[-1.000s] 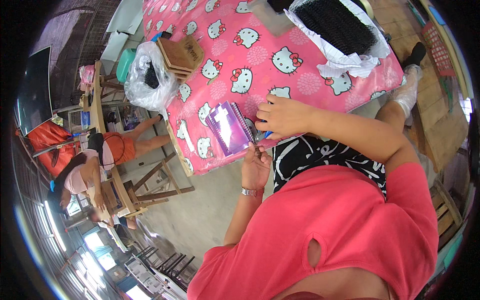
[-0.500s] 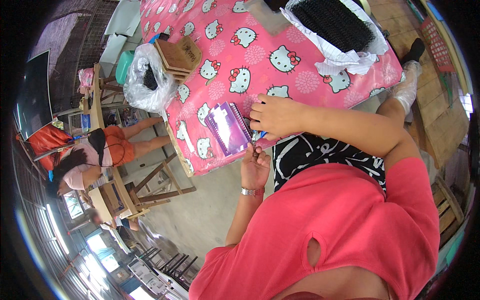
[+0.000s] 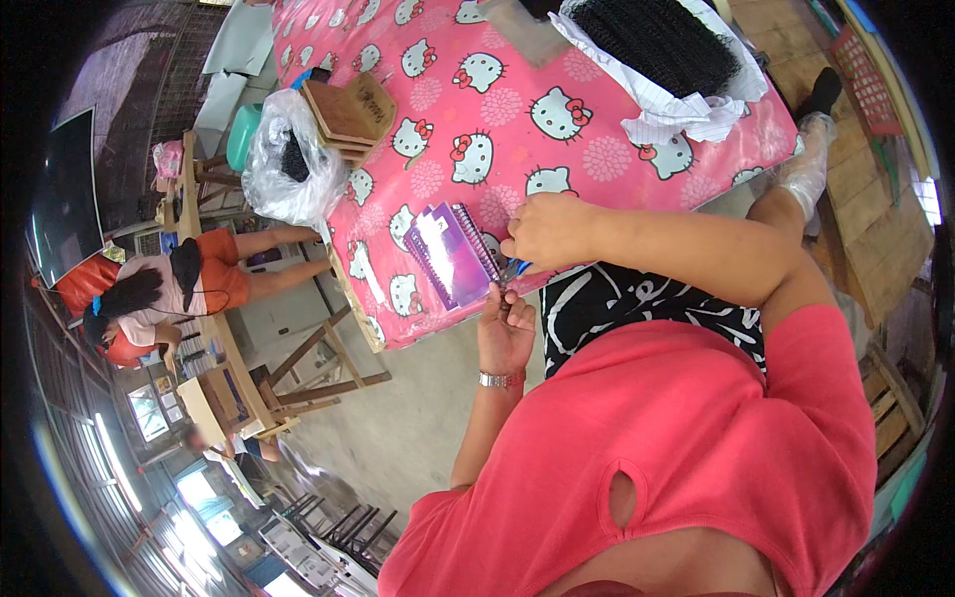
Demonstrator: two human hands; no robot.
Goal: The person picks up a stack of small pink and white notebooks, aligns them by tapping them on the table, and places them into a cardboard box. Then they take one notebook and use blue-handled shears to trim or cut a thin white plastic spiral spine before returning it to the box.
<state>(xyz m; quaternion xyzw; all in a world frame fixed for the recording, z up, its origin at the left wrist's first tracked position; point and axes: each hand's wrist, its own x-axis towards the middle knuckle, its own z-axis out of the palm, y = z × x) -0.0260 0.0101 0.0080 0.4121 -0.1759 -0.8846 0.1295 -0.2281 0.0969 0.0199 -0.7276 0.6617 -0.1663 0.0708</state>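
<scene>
- Right hand (image 3: 550, 231): fingers clamped on a blue-handled tool (image 3: 516, 268), at the pink table's (image 3: 398, 330) near edge.
- Left hand (image 3: 507, 333): fingertips drawn close at that edge — grip unclear.
- Purple notebook (image 3: 453, 257): beside both hands, toward the near left corner.

Plastic bag (image 3: 298, 199) beside brown wooden piece (image 3: 353, 111), black crinkly bundle (image 3: 657, 45) on white wrapping (image 3: 678, 121)

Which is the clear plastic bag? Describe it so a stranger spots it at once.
Find the pink table cover patterned with white cat faces. At its left edge, beside the brown wooden pieces, is the bag. Unlike them, it is crumpled, see-through and has something black inside.
</scene>
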